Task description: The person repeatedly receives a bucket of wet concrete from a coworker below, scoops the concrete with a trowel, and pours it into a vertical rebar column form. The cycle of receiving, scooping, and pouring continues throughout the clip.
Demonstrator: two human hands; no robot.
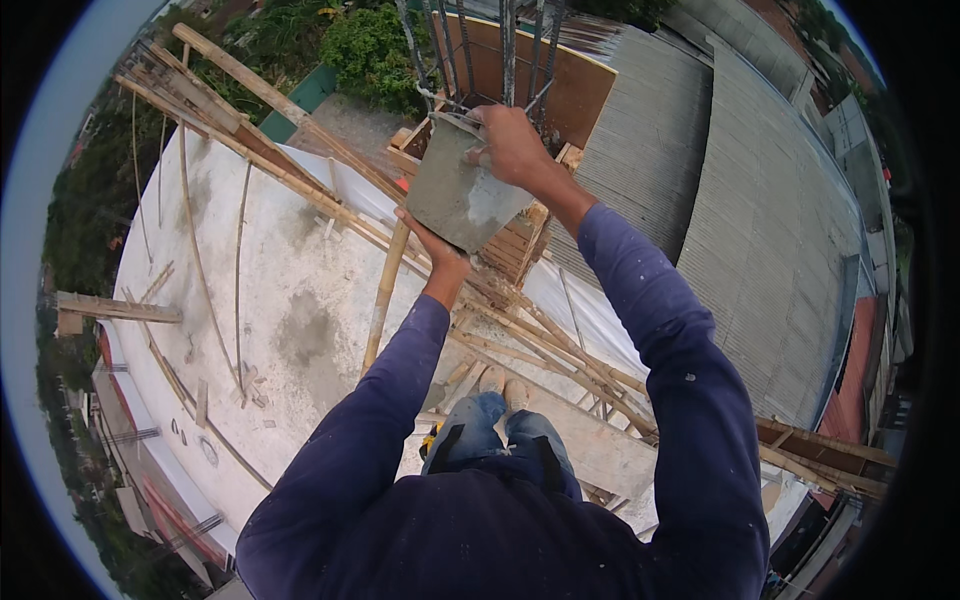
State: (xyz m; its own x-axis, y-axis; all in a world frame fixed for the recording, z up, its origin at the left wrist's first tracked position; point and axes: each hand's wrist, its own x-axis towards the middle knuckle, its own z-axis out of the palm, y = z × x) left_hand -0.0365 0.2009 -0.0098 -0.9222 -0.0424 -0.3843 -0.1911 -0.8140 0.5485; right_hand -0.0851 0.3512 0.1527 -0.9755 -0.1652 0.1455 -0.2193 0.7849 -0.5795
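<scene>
Both hands hold a grey, cement-coated pail-like container [461, 184], tilted at the top of a wooden column form [510, 251]. My right hand [510, 142] grips it near its upper edge, fingers curled over. Under its lower left edge, my left hand [435, 244] supports it with the palm; part of that hand is hidden behind it. Just beyond rise several vertical steel reinforcing bars [508, 52], tied with stirrups. A brown plywood panel [589, 86] stands behind the bars. The container hides much of the form's opening, and I cannot see what is inside it.
Bamboo poles [300, 180] cross around the form as scaffolding. My feet [504, 386] are on boards beside a wide plank [600, 442]. A concrete slab [300, 277] with wet-looking patches spreads below left. Corrugated roofs [757, 247] lie to the right.
</scene>
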